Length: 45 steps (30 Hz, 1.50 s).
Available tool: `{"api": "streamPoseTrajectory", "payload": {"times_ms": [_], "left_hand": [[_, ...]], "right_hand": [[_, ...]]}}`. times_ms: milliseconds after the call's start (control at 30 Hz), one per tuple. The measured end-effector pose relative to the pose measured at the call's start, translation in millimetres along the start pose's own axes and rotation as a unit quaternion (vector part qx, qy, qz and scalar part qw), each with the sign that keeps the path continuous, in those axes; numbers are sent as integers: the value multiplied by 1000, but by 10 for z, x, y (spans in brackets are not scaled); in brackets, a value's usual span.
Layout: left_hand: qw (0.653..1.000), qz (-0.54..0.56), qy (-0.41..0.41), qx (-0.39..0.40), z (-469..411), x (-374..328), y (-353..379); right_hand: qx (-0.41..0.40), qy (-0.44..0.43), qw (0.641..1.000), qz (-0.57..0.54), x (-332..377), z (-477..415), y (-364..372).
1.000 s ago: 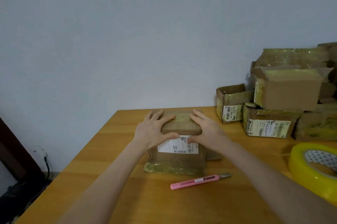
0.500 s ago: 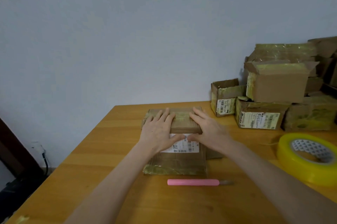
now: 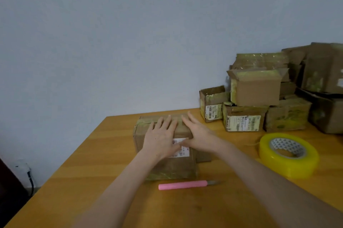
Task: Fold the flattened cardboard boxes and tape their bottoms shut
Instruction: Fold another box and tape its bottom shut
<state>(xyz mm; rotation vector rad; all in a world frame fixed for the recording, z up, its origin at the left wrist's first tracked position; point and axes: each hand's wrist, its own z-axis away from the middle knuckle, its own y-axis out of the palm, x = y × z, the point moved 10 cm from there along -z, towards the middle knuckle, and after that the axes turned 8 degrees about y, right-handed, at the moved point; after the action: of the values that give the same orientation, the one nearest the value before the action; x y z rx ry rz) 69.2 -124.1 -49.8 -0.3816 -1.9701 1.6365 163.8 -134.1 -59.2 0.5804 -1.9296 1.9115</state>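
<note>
On the light-brown wooden counter (image 3: 104, 155), near its left rear part, a worn brown cardboard box (image 3: 172, 169) lies with one broad face up. Strips of yellowish clear tape cross its far edge and its near side. A white printed shipping label (image 3: 183, 151) is stuck on the upper face, partly covered by the hands.

The left hand (image 3: 160, 139) lies flat on the upper face of the cardboard box, fingers straight and slightly spread, pointing toward the wall. It holds nothing. The right hand (image 3: 199, 135) lies flat just beside it, fingers straight and together, angled toward the far left. It also holds nothing. The two thumbs nearly meet over the shipping label; whether they touch cannot be told.

A pink plastic utility knife (image 3: 182, 185) lies on the counter just in front of the cardboard box, parallel to its near side, with its blade tip pointing right. It does not touch the box.

A large roll of clear yellow-tinted packing tape (image 3: 289, 167) lies flat on the counter to the right, apart from the right forearm.

A stack of assembled brown cardboard boxes (image 3: 258, 91), several with white barcode labels and yellowish tape, stands at the right rear of the counter against the pale grey wall (image 3: 130, 42).
</note>
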Motion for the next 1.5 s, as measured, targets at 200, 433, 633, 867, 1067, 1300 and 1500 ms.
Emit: {"api": "streamPoseTrajectory", "payload": {"times_ms": [200, 433, 633, 867, 1067, 1300, 1500], "left_hand": [[1000, 11, -28, 8, -97, -63, -132], [999, 24, -36, -20, -164, -206, -196], [997, 37, -16, -64, -74, 5, -247], [994, 100, -4, -44, 55, 238, -89], [976, 191, 19, -98, 156, 349, -139], [633, 734, -171, -179, 132, 1020, -173], [634, 675, -231, -297, 126, 1307, -370]], "right_hand": [[-131, 97, 987, 9, -699, 461, -436], [-124, 324, 917, 199, -1861, 1109, -757], [-147, 303, 925, 178, -1899, 1186, -807], [-163, 77, 938, -294, -600, 751, -1383], [-80, 38, 960, -266, 459, 81, -1395], [-13, 33, 983, -181, 711, -329, -1127], [32, -17, 980, -197, 740, -416, -1051]]}}
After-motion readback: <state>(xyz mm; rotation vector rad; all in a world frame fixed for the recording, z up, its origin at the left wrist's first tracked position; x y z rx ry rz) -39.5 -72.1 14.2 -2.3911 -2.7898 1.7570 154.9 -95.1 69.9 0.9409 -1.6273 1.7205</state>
